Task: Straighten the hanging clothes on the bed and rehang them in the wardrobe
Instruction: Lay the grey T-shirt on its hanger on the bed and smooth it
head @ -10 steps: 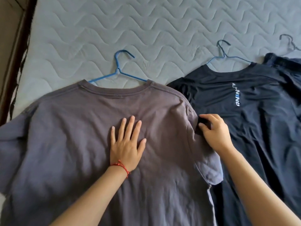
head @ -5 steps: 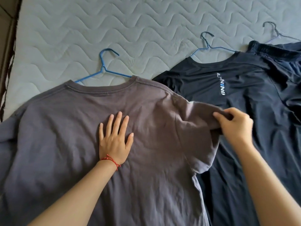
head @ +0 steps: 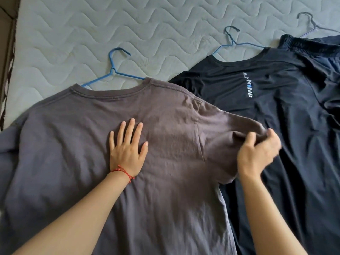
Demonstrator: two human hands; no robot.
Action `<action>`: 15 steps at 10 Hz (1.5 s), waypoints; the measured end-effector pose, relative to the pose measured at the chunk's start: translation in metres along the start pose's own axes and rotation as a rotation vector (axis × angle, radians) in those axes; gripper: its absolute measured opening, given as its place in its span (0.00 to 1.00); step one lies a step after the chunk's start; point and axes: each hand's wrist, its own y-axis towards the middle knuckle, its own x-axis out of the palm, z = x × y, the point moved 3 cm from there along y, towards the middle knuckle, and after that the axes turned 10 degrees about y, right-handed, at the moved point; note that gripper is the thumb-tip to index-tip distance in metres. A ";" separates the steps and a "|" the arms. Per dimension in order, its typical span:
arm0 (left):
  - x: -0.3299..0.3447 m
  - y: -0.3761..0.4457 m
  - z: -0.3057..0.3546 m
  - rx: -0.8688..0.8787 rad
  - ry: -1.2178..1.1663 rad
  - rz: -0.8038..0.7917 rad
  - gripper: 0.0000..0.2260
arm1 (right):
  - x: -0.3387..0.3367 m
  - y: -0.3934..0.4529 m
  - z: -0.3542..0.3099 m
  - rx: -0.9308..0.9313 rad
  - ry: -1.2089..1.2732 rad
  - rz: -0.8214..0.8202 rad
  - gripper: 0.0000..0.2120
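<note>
A grey-brown T-shirt [head: 73, 144] lies flat on the bed on a blue hanger [head: 114, 70], whose hook sticks out past the collar. My left hand [head: 127, 150] presses flat on the middle of its back, fingers straight. My right hand [head: 257, 153] pinches the hem of the shirt's right sleeve and holds it stretched out to the right, over a black T-shirt [head: 276, 116] with a white logo. The black shirt sits on its own blue hanger [head: 231, 41].
The quilted pale mattress [head: 92, 34] fills the far half of the view. A third dark garment [head: 312, 45] on a dark hanger [head: 311, 21] lies at the far right. The bed's left edge [head: 7, 70] borders a brown surface.
My right hand took the grey shirt's folded right sleeve and drew it out to the right until it lay stretched. My left hand stayed pressed on the shirt's back.
</note>
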 end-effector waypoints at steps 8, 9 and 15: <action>-0.001 0.000 0.002 -0.002 -0.013 0.042 0.26 | -0.053 0.038 0.006 0.128 0.002 -0.251 0.19; 0.000 0.000 0.002 -0.004 -0.014 0.037 0.26 | -0.056 0.033 0.026 0.323 0.036 -0.258 0.20; 0.000 0.000 -0.001 0.001 -0.015 -0.020 0.26 | -0.001 -0.057 -0.011 -0.518 -0.352 -0.404 0.19</action>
